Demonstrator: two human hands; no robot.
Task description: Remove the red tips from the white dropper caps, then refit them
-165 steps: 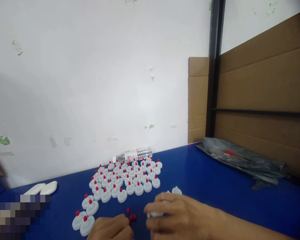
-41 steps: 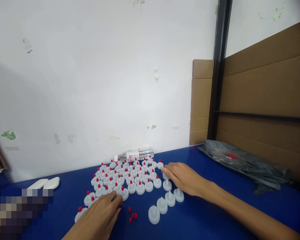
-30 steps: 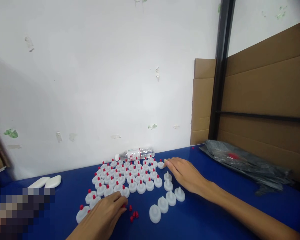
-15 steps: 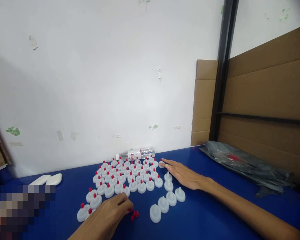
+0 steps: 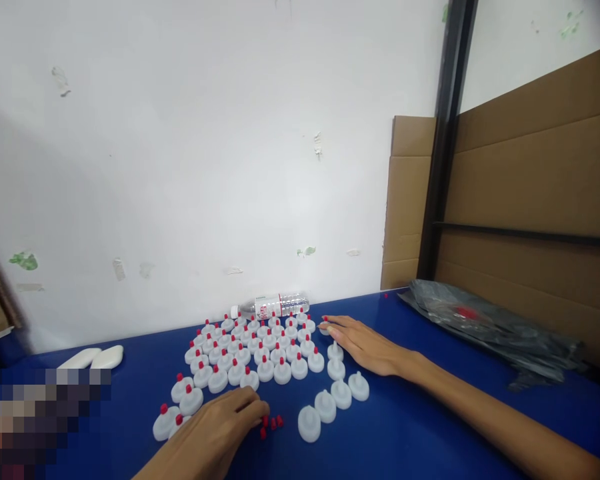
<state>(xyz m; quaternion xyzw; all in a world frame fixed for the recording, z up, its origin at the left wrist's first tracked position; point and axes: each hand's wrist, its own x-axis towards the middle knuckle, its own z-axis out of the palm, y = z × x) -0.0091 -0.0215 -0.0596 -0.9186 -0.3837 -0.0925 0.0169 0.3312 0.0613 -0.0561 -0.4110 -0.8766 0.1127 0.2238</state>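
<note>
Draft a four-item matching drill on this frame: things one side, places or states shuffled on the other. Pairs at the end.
1. Clear bottle
2. Cluster of loose red caps
3. Uncapped white lids
4. Grey plastic bag

A. In a bent line ending beside the right hand
B. In front of the large cardboard sheet
C. On its side near the wall
D. By the left hand

Pairs: 1-C, 2-D, 3-A, 4-B

the left hand partly hides a red-tipped white cap toward the tabletop's near-left corner; whether its fingertips pinch a red piece is unclear. the right hand half covers another cap, its grip unclear. pixelation masks the tabletop's left side; its near edge is cut off. the bottle label is too small to read.
</note>
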